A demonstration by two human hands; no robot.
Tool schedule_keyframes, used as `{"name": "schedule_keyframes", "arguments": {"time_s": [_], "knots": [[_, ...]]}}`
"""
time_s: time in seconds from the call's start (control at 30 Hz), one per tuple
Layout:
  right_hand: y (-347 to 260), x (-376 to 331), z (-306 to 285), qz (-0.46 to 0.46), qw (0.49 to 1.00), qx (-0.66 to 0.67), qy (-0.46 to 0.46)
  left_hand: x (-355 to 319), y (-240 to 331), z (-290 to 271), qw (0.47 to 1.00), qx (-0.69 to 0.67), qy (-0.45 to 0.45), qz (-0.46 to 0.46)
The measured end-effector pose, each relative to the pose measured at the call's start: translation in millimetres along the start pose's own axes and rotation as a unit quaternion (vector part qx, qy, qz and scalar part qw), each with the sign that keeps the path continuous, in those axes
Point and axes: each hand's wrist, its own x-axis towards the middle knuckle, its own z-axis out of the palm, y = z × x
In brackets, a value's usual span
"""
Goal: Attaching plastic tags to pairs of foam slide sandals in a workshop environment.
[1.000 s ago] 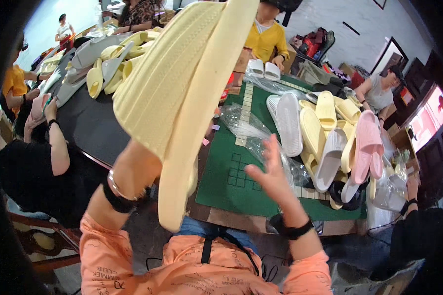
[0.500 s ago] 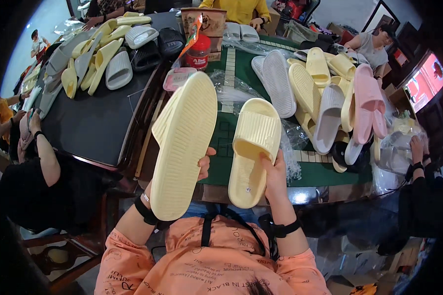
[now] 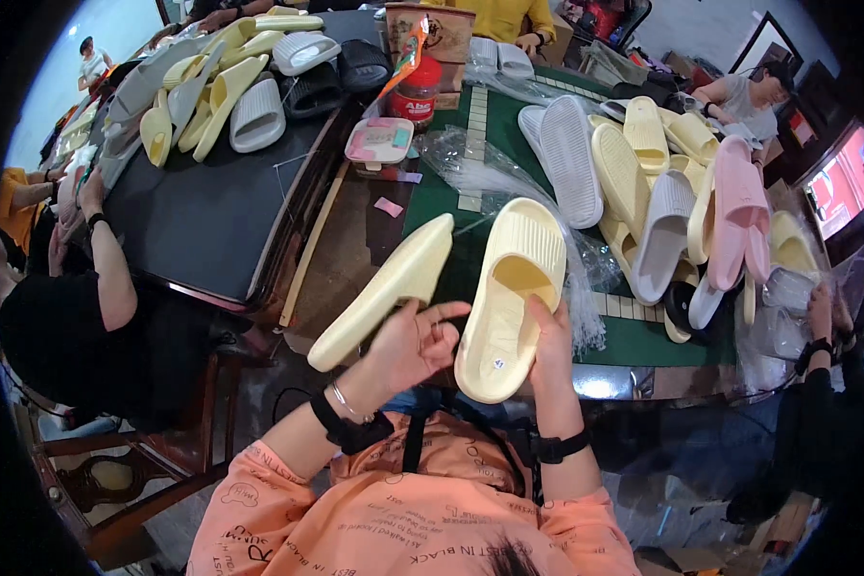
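Note:
My left hand (image 3: 415,341) holds a pale yellow slipper (image 3: 384,288) turned on its side, sole outward. In my right hand (image 3: 549,346) is the matching pale yellow slipper (image 3: 509,293), footbed up, with a small sticker near its heel. Both slippers are held side by side in front of my chest, above the near edge of the green table (image 3: 634,338). Crumpled clear plastic bags (image 3: 470,168) lie on the table just beyond them.
A heap of white, yellow and pink slippers (image 3: 662,192) covers the table's right side. A red jar (image 3: 419,89) and a flat pink box (image 3: 379,142) stand behind. A black table (image 3: 202,211) at left bears more slippers (image 3: 230,91). People sit at left (image 3: 96,298), right (image 3: 821,331) and far side.
Both hands have lowered the two slippers toward my chest. The left slipper has turned from sole facing me to its side; the right slipper stays footbed up.

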Motion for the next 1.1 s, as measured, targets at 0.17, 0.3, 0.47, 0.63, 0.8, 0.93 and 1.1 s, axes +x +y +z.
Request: {"name": "schedule_keyframes", "arguments": {"time_s": [0.17,0.3,0.47,0.63,0.8,0.93,1.1], "knots": [[13.0,1.5,7.9,0.004,0.995,-0.101,-0.026,-56.1,-16.1,11.9,0.96,0.257,0.11,0.031],[7.6,-15.8,7.5,0.01,0.992,-0.105,-0.072,-94.9,-6.7,50.0,0.665,0.684,0.152,0.258],[3.2,-22.9,5.6,0.023,0.977,-0.186,-0.103,-82.2,3.8,-16.3,0.332,0.821,0.345,0.311],[4.3,-17.8,25.7,-0.017,0.951,-0.295,-0.092,-79.8,15.5,-79.2,0.474,0.752,0.362,0.282],[-0.5,-22.5,36.6,-0.031,0.953,-0.281,-0.106,-83.7,21.5,-66.8,0.439,0.773,0.337,0.31],[-10.1,-27.9,39.9,-0.037,0.957,-0.276,-0.082,-79.9,29.8,-70.9,0.385,0.746,0.45,0.306],[-7.9,-10.7,14.2,-0.059,0.951,-0.296,-0.069,-70.1,31.3,-69.1,0.442,0.699,0.469,0.311]]}}
